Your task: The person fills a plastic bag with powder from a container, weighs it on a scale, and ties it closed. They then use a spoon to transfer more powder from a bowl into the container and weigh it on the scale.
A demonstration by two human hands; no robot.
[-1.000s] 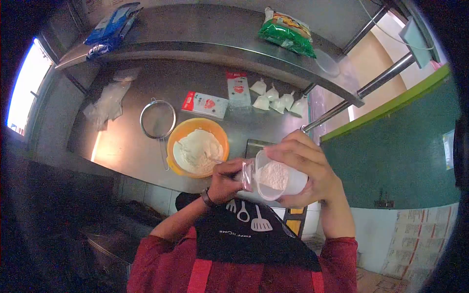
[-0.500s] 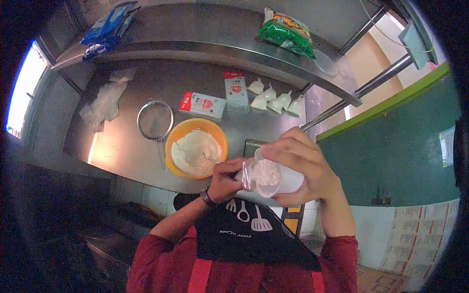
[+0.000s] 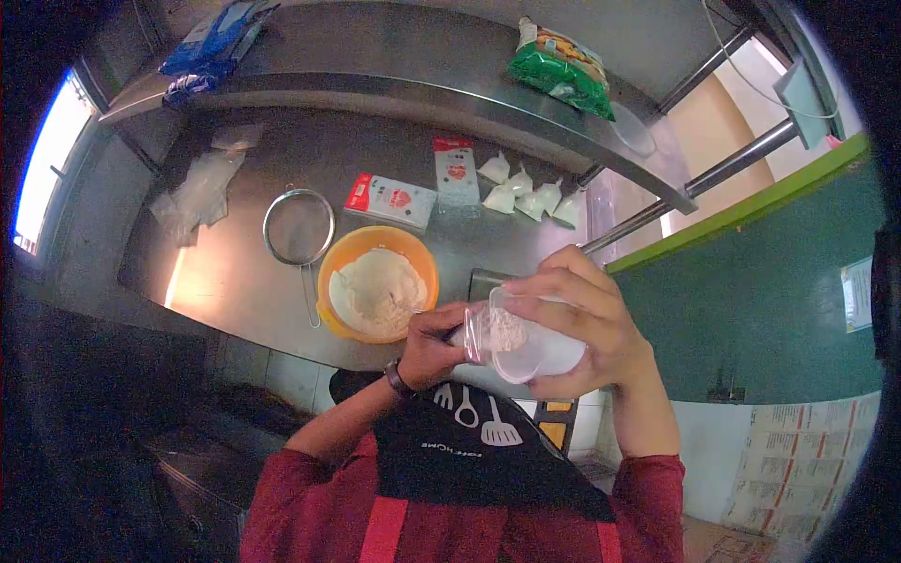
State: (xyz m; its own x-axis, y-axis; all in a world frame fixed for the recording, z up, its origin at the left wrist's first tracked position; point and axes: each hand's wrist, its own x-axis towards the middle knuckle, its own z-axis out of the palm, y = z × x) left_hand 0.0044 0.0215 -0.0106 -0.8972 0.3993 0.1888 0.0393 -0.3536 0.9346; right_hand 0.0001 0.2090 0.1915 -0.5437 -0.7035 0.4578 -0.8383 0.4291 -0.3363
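My left hand is closed on the mouth of a small clear plastic bag. My right hand grips a white plastic cup from above and the side, tilted with its rim at the bag's opening. Pale powder lies along the cup's lower wall and reaches into the bag. The bag's lower part is hidden behind my left hand. Just beyond that hand stands an orange bowl of white and cream powder, with a thin utensil partly visible in it.
A wire sieve lies left of the bowl. Behind it are two red-and-white packs and several tied bags of white powder. Loose clear bags lie at far left. An overhead shelf carries a green packet and blue packets.
Less powder shows in the cup, and what is left has slid towards the bag. Both hands stay in nearly the same place. The view has shifted slightly.
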